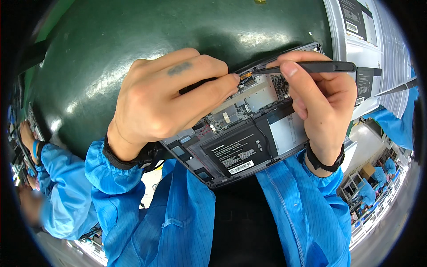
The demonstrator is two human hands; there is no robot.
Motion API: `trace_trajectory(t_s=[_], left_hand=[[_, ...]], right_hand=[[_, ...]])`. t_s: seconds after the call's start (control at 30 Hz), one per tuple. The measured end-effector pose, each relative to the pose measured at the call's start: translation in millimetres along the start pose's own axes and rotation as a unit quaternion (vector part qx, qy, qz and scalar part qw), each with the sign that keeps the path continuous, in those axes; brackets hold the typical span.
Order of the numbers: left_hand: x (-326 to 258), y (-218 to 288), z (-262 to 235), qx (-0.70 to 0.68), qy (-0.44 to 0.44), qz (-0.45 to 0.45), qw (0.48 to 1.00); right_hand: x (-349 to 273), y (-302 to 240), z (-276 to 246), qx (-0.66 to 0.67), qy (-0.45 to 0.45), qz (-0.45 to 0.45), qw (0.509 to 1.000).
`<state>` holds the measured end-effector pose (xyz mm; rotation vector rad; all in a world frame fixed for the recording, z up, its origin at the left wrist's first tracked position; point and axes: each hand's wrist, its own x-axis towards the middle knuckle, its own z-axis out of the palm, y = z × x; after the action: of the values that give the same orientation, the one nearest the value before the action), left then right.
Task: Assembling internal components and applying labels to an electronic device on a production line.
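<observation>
Green tabletop [267,26], opened laptop [233,153]; left hand [167,95] curled, hold unclear; right hand [327,104] pinching black tweezers [327,67]

A right hand [328,100] points black tweezers [327,66] at an orange strip [246,77] inside an opened electronic device [235,144], left hand [164,95] alongside.

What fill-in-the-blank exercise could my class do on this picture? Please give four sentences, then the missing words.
1. The right hand holds a pair of dark ____.
2. The work surface beyond the opened device is coloured ____.
3. The person's left sleeve is coloured ____.
4. A black band circles the person's right ____.

Missing words: tweezers; green; blue; wrist.
</observation>
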<state>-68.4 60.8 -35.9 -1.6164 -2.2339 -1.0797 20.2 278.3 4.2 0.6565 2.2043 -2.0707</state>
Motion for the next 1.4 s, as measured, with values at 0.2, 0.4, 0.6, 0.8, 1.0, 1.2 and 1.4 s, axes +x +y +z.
trace_trajectory(t_s=[0.2, 0.4, 0.6, 0.8, 1.0, 1.2, 1.4], left_hand=[[-2.5, -3.0, 0.6, -0.018, 0.003, -0.007, 1.000], [0.1, 2.7, 0.6, -0.010, 0.013, -0.017, 1.000], [6.0, 9.0, -0.9, 0.039, -0.010, -0.036, 0.999], [4.3, 16.9, 3.4, 0.057, 0.002, -0.060, 0.997], [6.0, 20.0, 8.9, 0.020, 0.018, -0.075, 0.997], [10.5, 27.4, 10.3, -0.056, 0.016, -0.163, 0.985], [15.4, 29.9, 7.9, -0.098, 0.010, -0.222, 0.970]], right_hand=[[-1.1, 3.7, -5.3, -0.038, -0.016, -0.004, 0.999], [-1.3, 4.0, -7.9, -0.045, -0.022, -0.046, 0.998], [-1.3, 4.7, -11.3, -0.043, -0.014, -0.052, 0.998], [-2.8, 5.4, -14.0, -0.038, -0.016, -0.042, 0.998], [-5.6, 3.3, -21.1, -0.056, -0.048, -0.070, 0.995], [-4.1, 6.2, -34.6, -0.060, -0.078, -0.097, 0.990], [-5.0, 12.5, -33.1, 0.009, -0.067, -0.103, 0.992]])
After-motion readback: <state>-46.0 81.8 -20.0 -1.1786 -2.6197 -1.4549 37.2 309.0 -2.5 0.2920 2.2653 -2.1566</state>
